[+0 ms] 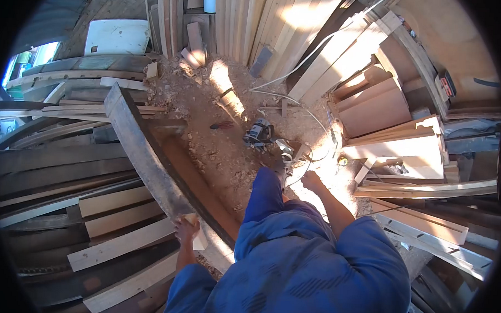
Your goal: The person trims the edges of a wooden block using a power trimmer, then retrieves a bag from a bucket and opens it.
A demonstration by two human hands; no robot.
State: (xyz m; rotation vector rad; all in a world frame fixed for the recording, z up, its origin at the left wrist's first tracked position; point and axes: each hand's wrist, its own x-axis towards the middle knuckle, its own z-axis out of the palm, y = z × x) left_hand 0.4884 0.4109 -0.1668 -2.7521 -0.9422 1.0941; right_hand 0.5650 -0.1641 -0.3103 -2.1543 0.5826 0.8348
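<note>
Close among stacked timber, a person in blue clothing (pixel 296 268) bends over a long curved plank (pixel 143 133) that slants from the upper left of the frame to the lower centre. The left hand (pixel 187 230), at the lower left of centre, has its fingers curled over a pale wooden block (pixel 201 242), which sits at the lower part of the plank. The right hand (pixel 311 182), right of centre, is lowered near a pale cable (pixel 324 127) in a patch of bright sunlight; whether its fingers are closed on anything cannot be told.

At the centre of the frame, a corded power tool (pixel 259 132) rests on the floor (pixel 206 146), which is strewn with wood shavings. Red-handled pliers (pixel 223 125) lie just to its left. Boards (pixel 116 218) are piled along the left side, and tall planks (pixel 233 29) lean at the top centre, near a white container (pixel 209 3). A white panel (pixel 116 37) stands at the upper left. At the right of the frame, a pale wooden panel (pixel 422 148) catches the sunlight among more lumber.
</note>
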